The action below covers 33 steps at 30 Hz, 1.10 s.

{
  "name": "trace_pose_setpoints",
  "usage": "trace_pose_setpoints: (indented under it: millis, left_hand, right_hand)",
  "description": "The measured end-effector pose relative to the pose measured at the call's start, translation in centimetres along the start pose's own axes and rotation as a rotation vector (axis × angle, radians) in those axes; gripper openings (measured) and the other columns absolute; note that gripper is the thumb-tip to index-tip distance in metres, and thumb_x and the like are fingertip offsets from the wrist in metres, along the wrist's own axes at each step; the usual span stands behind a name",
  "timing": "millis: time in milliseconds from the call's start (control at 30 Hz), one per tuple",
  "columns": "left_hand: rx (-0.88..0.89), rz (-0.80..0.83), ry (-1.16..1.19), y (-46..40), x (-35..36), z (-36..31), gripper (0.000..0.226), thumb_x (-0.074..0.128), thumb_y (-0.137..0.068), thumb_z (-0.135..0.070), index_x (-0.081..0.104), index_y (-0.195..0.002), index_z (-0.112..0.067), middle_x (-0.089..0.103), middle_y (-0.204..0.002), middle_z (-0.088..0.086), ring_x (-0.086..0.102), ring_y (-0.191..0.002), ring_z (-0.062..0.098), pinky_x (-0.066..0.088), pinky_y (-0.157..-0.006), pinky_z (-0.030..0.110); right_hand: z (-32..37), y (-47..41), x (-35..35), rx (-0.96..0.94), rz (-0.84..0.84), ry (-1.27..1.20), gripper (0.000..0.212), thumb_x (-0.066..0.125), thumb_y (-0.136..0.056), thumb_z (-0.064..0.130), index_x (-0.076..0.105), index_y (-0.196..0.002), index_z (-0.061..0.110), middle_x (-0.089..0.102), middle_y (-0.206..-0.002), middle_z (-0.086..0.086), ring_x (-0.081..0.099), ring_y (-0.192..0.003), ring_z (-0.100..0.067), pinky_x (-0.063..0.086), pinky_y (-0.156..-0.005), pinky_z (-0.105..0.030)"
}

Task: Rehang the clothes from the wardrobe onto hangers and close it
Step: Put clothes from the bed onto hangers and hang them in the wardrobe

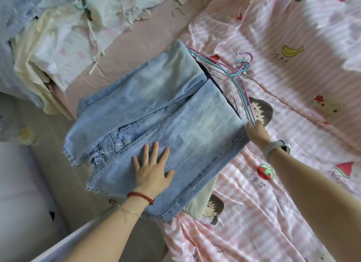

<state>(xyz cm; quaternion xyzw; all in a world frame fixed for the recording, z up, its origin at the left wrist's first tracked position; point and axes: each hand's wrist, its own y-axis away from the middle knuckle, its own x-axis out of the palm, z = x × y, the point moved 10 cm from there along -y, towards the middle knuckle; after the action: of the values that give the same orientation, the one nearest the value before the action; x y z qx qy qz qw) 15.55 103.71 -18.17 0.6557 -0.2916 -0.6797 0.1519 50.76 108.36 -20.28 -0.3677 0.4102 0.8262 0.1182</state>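
Observation:
Folded light-blue jeans (156, 113) lie on the bed over a dark garment whose edge shows at their right side. My left hand (152, 168) rests flat on the jeans near the waistband, fingers spread. My right hand (256, 131) is at the jeans' right corner, fingers pinched on the lower end of a bundle of thin wire hangers (237, 74) in teal, purple and pink. The hangers lie along the right edge of the jeans, hooks pointing away from me.
A pink striped quilt with fruit and cartoon prints (293, 125) covers the right of the bed. A heap of pale clothes (58, 37) lies at the upper left with a white hanger (181, 13) nearby. A cream garment (203, 201) sticks out under the jeans.

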Motion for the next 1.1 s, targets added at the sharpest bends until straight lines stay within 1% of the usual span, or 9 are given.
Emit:
trace_pose_setpoints:
  millis: [100,267,333,433,500,600,800,1000,1100]
  left_hand:
    - [0.004,0.045,0.001,-0.2,-0.1,0.1,0.071,0.033,-0.09,-0.059,-0.003,-0.146,-0.035,-0.02,-0.154,0.001,-0.02,-0.14,0.029,-0.001,-0.109,0.06]
    - [0.015,0.12,0.019,-0.3,-0.3,0.6,0.069,0.032,-0.09,-0.059,-0.003,-0.146,-0.038,-0.023,-0.153,-0.003,-0.02,-0.141,0.026,0.0,-0.111,0.057]
    - [0.017,0.151,0.027,-0.2,-0.5,0.6,0.068,0.033,-0.091,-0.058,-0.002,-0.146,-0.037,-0.023,-0.153,-0.004,-0.02,-0.141,0.025,0.0,-0.113,0.056]
    - [-0.007,0.152,0.15,0.0,-1.4,0.5,0.065,0.035,-0.092,-0.054,0.005,-0.147,-0.035,-0.018,-0.154,-0.006,-0.016,-0.142,0.021,0.001,-0.114,0.053]
    - [-0.015,0.038,0.286,0.3,-3.4,0.5,0.063,0.038,-0.094,-0.048,0.011,-0.147,-0.031,-0.012,-0.156,-0.005,-0.008,-0.143,0.02,0.007,-0.116,0.049]
    - [0.003,-0.225,0.452,0.6,-8.7,0.9,0.062,0.044,-0.095,-0.037,0.014,-0.147,-0.023,-0.006,-0.156,-0.002,-0.002,-0.143,0.019,0.011,-0.116,0.043]
    - [0.125,-0.769,0.536,2.1,-23.8,2.8,0.067,0.053,-0.091,-0.025,0.018,-0.145,-0.008,0.012,-0.154,0.012,0.008,-0.143,0.025,0.01,-0.114,0.034]
    - [0.164,-0.826,0.327,2.0,-31.3,2.6,0.064,0.041,-0.095,-0.037,0.009,-0.148,-0.019,0.0,-0.157,0.003,-0.008,-0.143,0.022,-0.004,-0.113,0.043]
    - [0.174,-0.792,0.226,2.3,-32.2,3.1,0.045,0.038,-0.097,-0.037,0.038,-0.138,-0.018,0.03,-0.149,0.001,0.011,-0.143,0.02,-0.003,-0.112,0.049]
  right_hand:
    - [0.5,-0.4,-0.8,-0.019,-0.122,-0.053,0.038,0.032,-0.095,0.023,0.053,-0.104,-0.007,0.057,-0.105,-0.029,0.055,-0.095,-0.04,0.037,-0.072,-0.034]
    - [3.1,0.1,-2.8,-0.079,-0.221,-0.154,0.027,0.041,-0.093,0.025,0.048,-0.087,0.0,0.057,-0.084,-0.019,0.055,-0.077,-0.034,0.034,-0.058,-0.03]
    - [4.6,-0.2,-3.9,-0.091,-0.21,-0.147,0.025,0.041,-0.091,0.021,0.051,-0.095,-0.002,0.061,-0.092,-0.021,0.049,-0.072,-0.028,0.034,-0.064,-0.028]
    - [7.4,0.2,-4.9,-0.154,-0.187,-0.14,0.033,0.04,-0.092,0.026,0.052,-0.107,-0.001,0.062,-0.102,-0.023,0.055,-0.084,-0.034,0.034,-0.07,-0.03]
    - [9.4,1.8,-5.3,-0.226,-0.237,-0.135,0.032,0.041,-0.093,0.031,0.053,-0.098,0.001,0.062,-0.099,-0.025,0.057,-0.09,-0.04,0.034,-0.069,-0.033]
    - [11.5,5.6,-5.5,-0.337,-0.326,-0.118,0.036,0.043,-0.093,0.041,0.046,-0.075,0.01,0.061,-0.079,-0.02,0.058,-0.08,-0.039,0.031,-0.06,-0.033]
    - [14.7,11.2,-6.7,-0.465,-0.339,-0.057,0.046,0.046,-0.087,0.054,0.038,-0.06,0.019,0.046,-0.057,0.0,0.054,-0.066,-0.031,0.026,-0.055,-0.029]
    - [17.5,16.1,-10.9,-0.632,-0.455,-0.122,0.043,0.053,-0.085,0.05,0.045,-0.058,0.018,0.046,-0.052,0.001,0.045,-0.056,-0.022,0.025,-0.053,-0.03]
    - [19.0,18.2,-11.4,-0.72,-0.463,-0.132,0.044,0.056,-0.084,0.048,0.047,-0.056,0.015,0.046,-0.049,0.0,0.048,-0.053,-0.023,0.031,-0.053,-0.032]
